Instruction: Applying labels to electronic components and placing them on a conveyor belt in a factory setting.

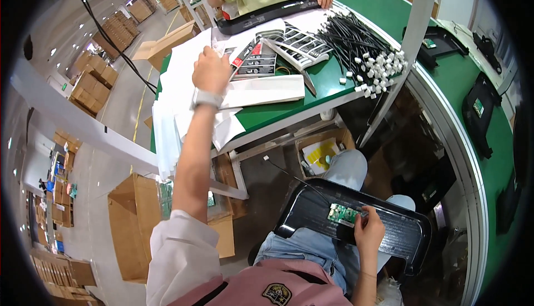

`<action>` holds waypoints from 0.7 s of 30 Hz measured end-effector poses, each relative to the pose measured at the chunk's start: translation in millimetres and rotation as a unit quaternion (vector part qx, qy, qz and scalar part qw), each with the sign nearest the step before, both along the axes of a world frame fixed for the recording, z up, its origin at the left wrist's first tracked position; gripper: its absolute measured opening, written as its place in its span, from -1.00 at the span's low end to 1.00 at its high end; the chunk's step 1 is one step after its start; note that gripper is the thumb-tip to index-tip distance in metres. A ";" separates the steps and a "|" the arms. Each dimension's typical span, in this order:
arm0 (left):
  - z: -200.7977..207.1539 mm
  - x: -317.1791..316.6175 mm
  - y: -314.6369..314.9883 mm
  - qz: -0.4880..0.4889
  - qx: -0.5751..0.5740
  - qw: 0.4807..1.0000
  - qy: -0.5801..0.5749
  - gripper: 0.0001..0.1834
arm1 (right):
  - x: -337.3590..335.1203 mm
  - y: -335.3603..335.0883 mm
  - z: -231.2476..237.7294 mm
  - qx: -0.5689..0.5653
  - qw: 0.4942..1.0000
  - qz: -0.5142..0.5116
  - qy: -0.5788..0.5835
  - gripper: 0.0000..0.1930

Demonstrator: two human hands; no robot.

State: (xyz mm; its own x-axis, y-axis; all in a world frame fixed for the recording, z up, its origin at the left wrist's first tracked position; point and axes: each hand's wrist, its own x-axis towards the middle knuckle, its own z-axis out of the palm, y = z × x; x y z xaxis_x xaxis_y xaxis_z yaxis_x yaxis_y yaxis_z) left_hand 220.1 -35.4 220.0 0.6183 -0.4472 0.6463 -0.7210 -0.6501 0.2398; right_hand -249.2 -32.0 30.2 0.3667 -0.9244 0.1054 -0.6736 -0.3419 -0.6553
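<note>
A black plastic housing (300,211), shaped like a shallow tray, rests across my thighs. A small green circuit board (342,214) lies on it, with a thin black cable (297,179) running up and left to a white plug. My right hand (369,231) has thumb and fingers closed on the board's right end. My left hand (212,73) is stretched far forward over the table, above white sheets (186,72) and beside printed label sheets (257,61). Its fingers are bent, with the tips partly hidden, so what they hold, if anything, cannot be made out.
On the green table (328,81) lie a long white strip (267,90), a metal blade and a heap of black cables (356,45) with white plugs. Across it, a co-worker handles another black housing (267,14). More housings (479,108) line the right-hand bench. Cardboard boxes (130,222) stand below.
</note>
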 end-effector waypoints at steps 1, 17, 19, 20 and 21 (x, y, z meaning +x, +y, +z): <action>3.8 23.5 -0.4 0.093 0.095 0.983 0.125 -0.51 | 2.0 -1.1 4.9 -0.006 1.000 0.000 -0.001 -0.80; 35.7 -73.3 57.8 -0.406 -0.092 0.734 0.536 -0.69 | 163.6 -43.5 171.0 -0.324 0.838 0.301 -0.321 -0.66; 39.6 -112.4 63.1 -0.442 -0.082 0.686 0.571 -0.68 | 172.2 -45.2 183.1 -0.344 0.833 0.293 -0.319 -0.66; 40.8 -130.4 68.5 -0.434 -0.104 0.646 0.619 -0.67 | 172.9 -44.3 186.6 -0.363 0.824 0.292 -0.322 -0.66; 35.4 -135.6 69.6 -0.452 -0.114 0.621 0.630 -0.64 | 170.2 -44.3 185.6 -0.365 0.826 0.290 -0.317 -0.66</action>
State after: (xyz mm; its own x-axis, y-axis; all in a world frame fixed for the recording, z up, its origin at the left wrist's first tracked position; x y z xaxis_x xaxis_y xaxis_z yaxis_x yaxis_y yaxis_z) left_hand 84.5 34.3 255.5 0.2606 -0.9653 0.0142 0.0873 0.0383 0.9954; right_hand -79.0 -76.3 215.8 0.3829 -0.2176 0.8978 0.1428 -0.9462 -0.2903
